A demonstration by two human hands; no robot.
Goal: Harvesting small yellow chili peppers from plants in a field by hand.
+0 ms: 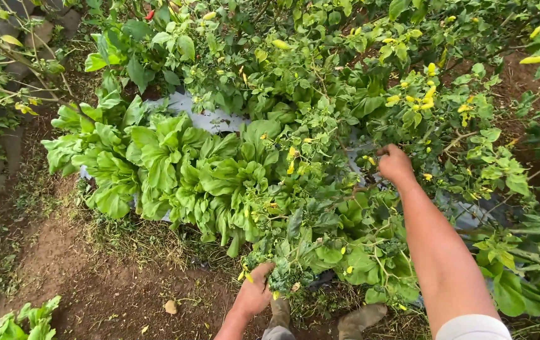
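Soil (112, 283), bare and reddish, is running along the near side of the planted bed where we are standing, our boots (361, 318) just showing at the bottom edge. Beyond it, grey plastic mulch (204, 119) is covering the bed, probably to keep weeds down, and broad leafy greens (175, 170) are spreading over it in a dense row. Behind and among them, pepper bushes (421, 94) are carrying small yellow fruits, most of them well up in the foliage. We are reaching our right hand (396, 164) deep into one bush; it is curling closed around a stem or fruit there, though leaves are hiding exactly what it is gripping. We are keeping our left hand (254, 293) low, near the bed's edge, closed around a bunch of picked sprigs (282, 274) with a few yellow peppers (244, 275) dangling from them, held clear of the ground so the other arm is free to work. A small pale stone (170, 306) is lying on the soil nearby.
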